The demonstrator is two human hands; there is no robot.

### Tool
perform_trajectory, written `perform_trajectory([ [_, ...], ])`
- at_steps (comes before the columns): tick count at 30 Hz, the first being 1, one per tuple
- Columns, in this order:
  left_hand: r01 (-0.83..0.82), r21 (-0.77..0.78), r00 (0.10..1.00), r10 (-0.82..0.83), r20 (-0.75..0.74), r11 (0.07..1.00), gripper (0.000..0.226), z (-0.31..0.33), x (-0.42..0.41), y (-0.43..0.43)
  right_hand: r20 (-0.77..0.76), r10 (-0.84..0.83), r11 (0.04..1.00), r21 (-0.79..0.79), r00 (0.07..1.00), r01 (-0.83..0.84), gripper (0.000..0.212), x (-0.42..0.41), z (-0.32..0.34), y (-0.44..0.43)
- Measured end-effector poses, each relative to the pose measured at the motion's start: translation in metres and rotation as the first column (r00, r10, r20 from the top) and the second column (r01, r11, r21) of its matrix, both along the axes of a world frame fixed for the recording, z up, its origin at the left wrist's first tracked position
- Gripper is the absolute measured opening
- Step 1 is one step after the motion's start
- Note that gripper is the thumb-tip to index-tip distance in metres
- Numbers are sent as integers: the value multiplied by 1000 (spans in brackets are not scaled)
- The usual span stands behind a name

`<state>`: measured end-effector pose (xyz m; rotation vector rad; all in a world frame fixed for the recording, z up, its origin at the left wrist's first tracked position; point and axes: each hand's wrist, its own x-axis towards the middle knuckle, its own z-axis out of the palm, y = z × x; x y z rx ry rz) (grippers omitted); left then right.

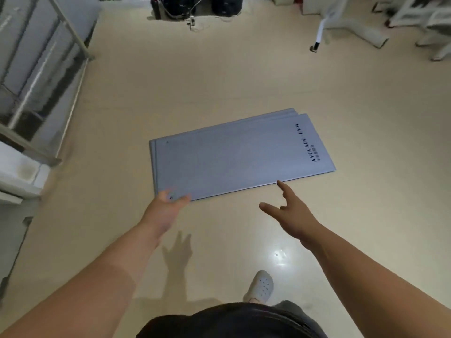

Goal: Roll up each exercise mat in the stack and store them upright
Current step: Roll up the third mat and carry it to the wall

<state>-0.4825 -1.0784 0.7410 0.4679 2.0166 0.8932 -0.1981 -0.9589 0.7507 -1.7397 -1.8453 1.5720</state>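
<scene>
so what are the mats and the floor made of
Mats: probably foam or a soft rubbery sheet, matte grey-blue. They lie thin and flat in a stepped stack, with dark printed lettering and small corner eyelets.
Floor: a hard, smooth, glossy beige surface, perhaps vinyl or polished tile. It mirrors a bright spot of light and takes a sharp shadow of a hand.

1. Top mat (241,154) is covering the mats below. Only thin edges are showing at its left and far sides, so the count is staying unclear.
2. Left hand (168,203) is overlapping that mat's near left corner; grip versus touch is not resolving.
3. Print (303,142) is blurring past reading.
4. Rack (36,69) is running off the left edge.
5. Bags (202,6) are getting cut by the top edge.
6. Clothing (231,320) is hiding the heel of the shoe (261,286).
</scene>
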Motion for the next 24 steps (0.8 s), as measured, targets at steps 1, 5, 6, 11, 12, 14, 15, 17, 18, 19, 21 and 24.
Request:
perform_trajectory([
  [1, 48, 9, 999, -49, 19, 999, 73, 3, 24, 36, 22, -20, 1000, 5, 1000, 20, 94, 24, 7, 23],
  [5, 195, 34, 976, -198, 89, 980, 84, 4, 97, 161, 64, -115, 993, 6, 991, 115, 93, 95, 23, 116],
  [6, 210, 31, 972, -212, 101, 977, 83, 1, 109, 191, 65, -136, 991, 7, 989, 135, 93, 108, 23, 140],
  [11, 280, 60, 932, -286, 221, 958, 71, -11, 140, 318, 90, -187, 982, -3, 978, 188, 93, 145, 13, 250],
  [12, 283, 77, 926, -293, 237, 956, 71, -14, 143, 347, 102, -185, 983, 2, 977, 186, 92, 151, 11, 274],
  [14, 281, 105, 924, -298, 241, 954, 74, -21, 148, 409, 130, -184, 983, 20, 974, 183, 92, 161, 9, 327],
  [15, 285, 109, 922, -303, 240, 952, 73, -23, 151, 441, 150, -189, 982, 28, 970, 187, 92, 165, 10, 354],
  [17, 298, 97, 919, -313, 239, 950, 71, -23, 158, 502, 174, -201, 980, 46, 964, 195, 92, 173, 14, 405],
  [18, 311, 88, 916, -324, 235, 946, 72, -22, 162, 530, 173, -208, 978, 53, 963, 202, 92, 177, 17, 430],
  [19, 331, 80, 912, -341, 226, 940, 72, -19, 166, 558, 166, -218, 976, 55, 962, 212, 93, 180, 20, 454],
  [21, 371, 65, 905, -377, 198, 926, 73, -11, 176, 611, 145, -227, 974, 53, 963, 221, 93, 187, 24, 499],
  [24, 406, 52, 897, -409, 165, 912, 73, -3, 193, 683, 113, -220, 976, 23, 969, 219, 94, 200, 19, 566],
])
